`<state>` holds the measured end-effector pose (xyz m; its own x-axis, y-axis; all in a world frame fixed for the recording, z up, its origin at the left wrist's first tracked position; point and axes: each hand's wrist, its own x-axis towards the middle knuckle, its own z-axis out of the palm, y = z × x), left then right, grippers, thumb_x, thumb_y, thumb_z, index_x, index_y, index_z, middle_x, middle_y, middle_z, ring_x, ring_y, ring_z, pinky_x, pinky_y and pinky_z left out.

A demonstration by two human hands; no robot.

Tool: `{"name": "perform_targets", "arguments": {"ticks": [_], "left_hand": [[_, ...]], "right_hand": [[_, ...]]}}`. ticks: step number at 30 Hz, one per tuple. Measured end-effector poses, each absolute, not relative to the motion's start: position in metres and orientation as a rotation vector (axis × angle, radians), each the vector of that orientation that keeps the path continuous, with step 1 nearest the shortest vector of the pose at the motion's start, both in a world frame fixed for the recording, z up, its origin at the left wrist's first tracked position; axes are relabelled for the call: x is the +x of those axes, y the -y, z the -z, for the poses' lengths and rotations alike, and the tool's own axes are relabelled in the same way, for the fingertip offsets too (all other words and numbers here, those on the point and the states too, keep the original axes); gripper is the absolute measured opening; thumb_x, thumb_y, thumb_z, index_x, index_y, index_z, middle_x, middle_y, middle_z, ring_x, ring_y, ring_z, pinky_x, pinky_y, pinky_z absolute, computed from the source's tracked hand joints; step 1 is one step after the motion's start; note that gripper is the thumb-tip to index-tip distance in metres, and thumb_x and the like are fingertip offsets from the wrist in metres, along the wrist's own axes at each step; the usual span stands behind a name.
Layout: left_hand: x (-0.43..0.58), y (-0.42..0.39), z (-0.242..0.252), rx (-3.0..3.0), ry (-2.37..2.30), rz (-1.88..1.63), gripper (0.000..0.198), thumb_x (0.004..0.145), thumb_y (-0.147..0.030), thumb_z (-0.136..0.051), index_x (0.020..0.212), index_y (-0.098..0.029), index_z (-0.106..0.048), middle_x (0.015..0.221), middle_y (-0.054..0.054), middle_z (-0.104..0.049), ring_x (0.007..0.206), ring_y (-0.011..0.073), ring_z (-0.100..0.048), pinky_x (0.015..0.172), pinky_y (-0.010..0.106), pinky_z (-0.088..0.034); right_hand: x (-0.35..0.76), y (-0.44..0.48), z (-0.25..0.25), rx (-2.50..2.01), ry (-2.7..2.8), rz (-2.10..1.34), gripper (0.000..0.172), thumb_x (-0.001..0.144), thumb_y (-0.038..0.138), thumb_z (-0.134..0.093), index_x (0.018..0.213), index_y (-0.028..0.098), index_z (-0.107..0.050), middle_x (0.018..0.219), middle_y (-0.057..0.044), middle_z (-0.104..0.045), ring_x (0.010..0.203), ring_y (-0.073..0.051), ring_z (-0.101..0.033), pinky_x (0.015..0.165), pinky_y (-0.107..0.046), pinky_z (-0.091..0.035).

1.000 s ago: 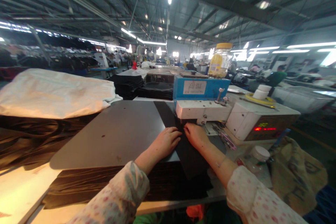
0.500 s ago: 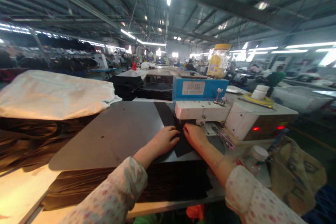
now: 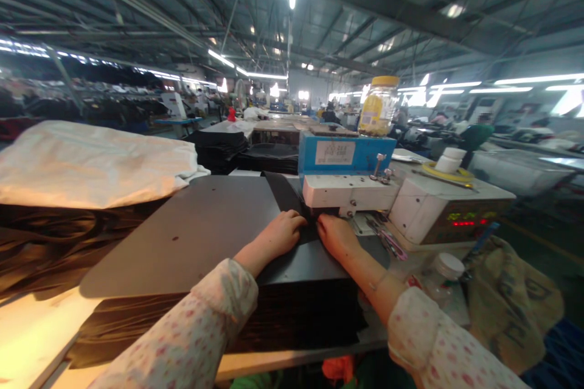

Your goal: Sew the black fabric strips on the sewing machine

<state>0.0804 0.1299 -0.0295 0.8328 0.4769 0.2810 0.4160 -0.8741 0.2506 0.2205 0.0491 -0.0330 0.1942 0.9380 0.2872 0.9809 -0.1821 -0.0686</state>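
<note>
Dark flat strip (image 3: 283, 190), centre of frame beside the blue-and-white bench machine (image 3: 347, 192), near end between left hand (image 3: 283, 234) and right hand (image 3: 336, 236), fingers bunched, grip indeterminable; most visible length beyond them, apparently little left nearside, completion unconfirmed.

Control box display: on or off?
On: the display glows with red and green characters, too blurred to read.
</note>
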Motion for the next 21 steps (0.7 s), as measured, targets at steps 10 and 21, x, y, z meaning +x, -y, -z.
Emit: {"name": "perform_targets", "arguments": {"ticks": [10,21], "left_hand": [[0.088,-0.149,0.032,2.95,-0.865,-0.485,0.03,0.082,-0.021,-0.038,0.103,-0.016,-0.059,0.102,0.008,-0.056,0.091,0.0192,-0.053,0.085,0.031,-0.041],[0.073,-0.177,0.026,2.9,-1.089,-0.433,0.029,0.078,-0.02,-0.041,0.101,-0.018,-0.058,0.102,0.008,-0.055,0.092,0.0211,-0.052,0.081,0.033,-0.042]], "right_hand": [[0.219,-0.049,0.034,-2.247,1.845,0.295,0.025,0.088,0.023,-0.032,0.086,0.017,-0.056,0.087,-0.007,-0.064,0.078,-0.016,-0.06,0.065,-0.024,-0.039],[0.224,-0.018,0.031,-1.792,1.647,-0.185,0.02,0.08,0.021,-0.045,0.094,0.016,-0.059,0.09,-0.005,-0.063,0.084,-0.013,-0.056,0.074,-0.022,-0.04]]}}
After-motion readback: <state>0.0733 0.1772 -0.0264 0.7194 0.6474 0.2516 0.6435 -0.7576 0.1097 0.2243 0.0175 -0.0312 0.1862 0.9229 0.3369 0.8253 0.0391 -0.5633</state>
